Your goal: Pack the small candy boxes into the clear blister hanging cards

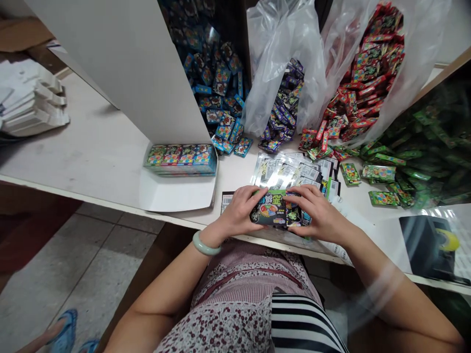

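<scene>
A black printed candy pack [271, 208] with green and blue lettering lies between my two hands at the table's front edge. My left hand [241, 211] grips its left end, thumb along the top edge. At the other end, the fingers of my right hand [318, 213] are curled over the right part, where a dark panel with purple shows. Just behind my hands, flat black printed cards in clear plastic sleeves [283, 171] lie in an overlapping pile. Part of a black card with a barcode [227, 199] sticks out beside my left hand.
An open white carton [176, 193] holds rows of small candy boxes [180, 159]. Behind are heaps of blue boxes [224, 122], purple boxes [283, 113] and red boxes [368, 88] in plastic bags, and green boxes [423, 147]. A tape dispenser [427, 245] sits right.
</scene>
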A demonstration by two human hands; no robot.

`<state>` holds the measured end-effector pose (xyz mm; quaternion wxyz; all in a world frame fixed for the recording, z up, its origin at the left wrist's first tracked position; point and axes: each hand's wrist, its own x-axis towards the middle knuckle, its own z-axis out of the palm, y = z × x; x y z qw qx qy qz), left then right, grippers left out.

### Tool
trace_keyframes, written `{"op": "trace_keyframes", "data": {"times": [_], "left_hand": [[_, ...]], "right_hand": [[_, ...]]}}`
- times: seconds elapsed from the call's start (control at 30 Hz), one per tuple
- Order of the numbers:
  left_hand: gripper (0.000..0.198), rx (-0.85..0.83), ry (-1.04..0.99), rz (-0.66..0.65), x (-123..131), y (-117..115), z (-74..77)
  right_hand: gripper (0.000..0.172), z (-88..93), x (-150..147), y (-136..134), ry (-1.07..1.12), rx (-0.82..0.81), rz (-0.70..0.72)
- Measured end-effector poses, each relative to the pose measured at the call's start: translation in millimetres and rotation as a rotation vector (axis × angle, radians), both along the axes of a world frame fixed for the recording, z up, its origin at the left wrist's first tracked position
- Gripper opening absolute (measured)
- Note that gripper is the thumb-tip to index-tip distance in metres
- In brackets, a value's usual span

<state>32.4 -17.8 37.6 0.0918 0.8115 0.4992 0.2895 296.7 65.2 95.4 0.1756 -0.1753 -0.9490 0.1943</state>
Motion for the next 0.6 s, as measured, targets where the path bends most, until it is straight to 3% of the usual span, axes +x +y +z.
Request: {"op": "trace_keyframes", "data": {"times": [0.13,0.2,0.33,0.43,0.6], "left_hand": [[0.106,-0.049,-0.021,0.0,1,3,-2.9],[0.107,-0.06,-0.04,0.038,0,4,-4.9],[0.108,-0.036,-0.052,0.078,1,4,-9.4],[0.11,-0.04,-0.078,0.066,3,5,-12.0],[0.113,-0.043,-0.17,0.112,1,-3,-8.6]], "right_hand": [[0.087,-12.1,-4,2,0.078,-0.133,-0.076],[0.089,-18.1,-6,2,0.138,-0.166,-0.13],[0.052,-23.3,-9,-6,0.165,-0.163,-0.217],[0.038,-19.7,-12,-7,0.124,-0.183,-0.191],[0.028,-16.4,-45,37,0.363,-0.299,-0.352]]}}
